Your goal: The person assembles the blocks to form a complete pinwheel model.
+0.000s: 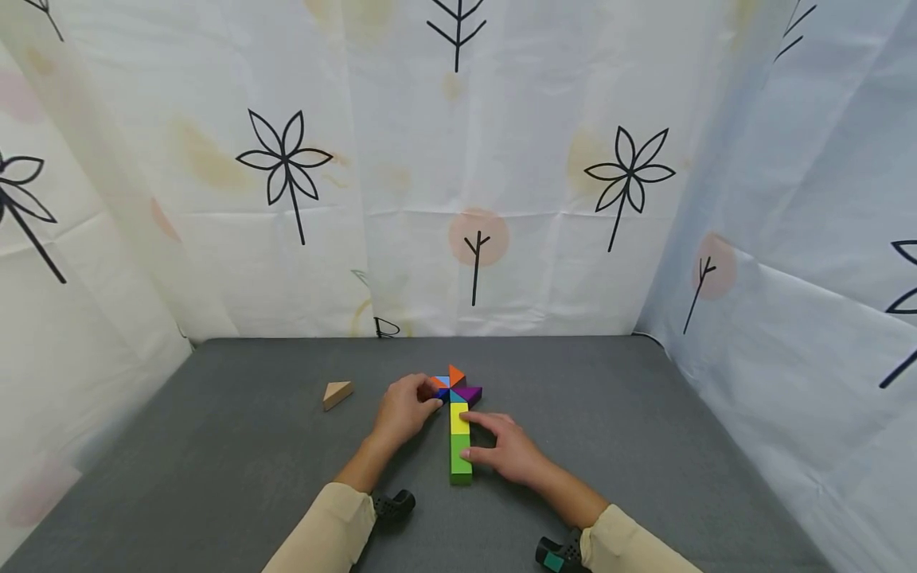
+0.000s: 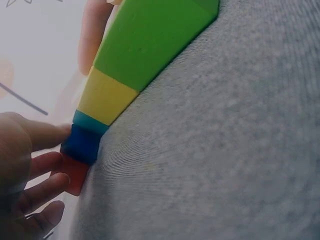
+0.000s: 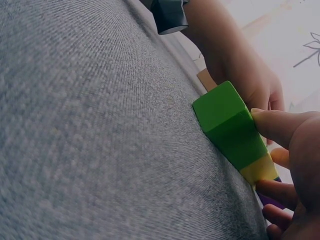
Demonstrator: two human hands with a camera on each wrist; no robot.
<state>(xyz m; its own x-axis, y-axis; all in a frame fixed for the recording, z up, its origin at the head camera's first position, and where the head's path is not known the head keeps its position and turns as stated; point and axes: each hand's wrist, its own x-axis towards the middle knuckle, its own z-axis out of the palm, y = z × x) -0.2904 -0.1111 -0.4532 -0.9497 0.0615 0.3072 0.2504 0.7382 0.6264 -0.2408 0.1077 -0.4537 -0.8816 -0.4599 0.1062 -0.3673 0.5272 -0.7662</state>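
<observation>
A pinwheel of small triangular blocks lies on the grey table. It includes an orange triangle [image 1: 456, 376], a purple triangle [image 1: 469, 394] and a dark blue triangular block [image 2: 82, 145]. Below it runs a yellow block [image 1: 459, 418], then a green block [image 1: 461, 458]. My left hand [image 1: 403, 410] bends round the pinwheel's left side, thumb and index finger pinching the dark blue block, other fingertips by the red-orange block [image 2: 71, 175]. From the right, my right hand [image 1: 510, 450] touches the yellow block with the index fingertip and the green block with the thumb, fingers extended.
A tan wooden triangular block [image 1: 337, 394] lies on the grey table [image 1: 236, 461], left of the left hand. White curtains [image 1: 530, 159] with plant drawings stand behind and at both sides. Black wrist devices [image 1: 394, 504] sit at both sleeves.
</observation>
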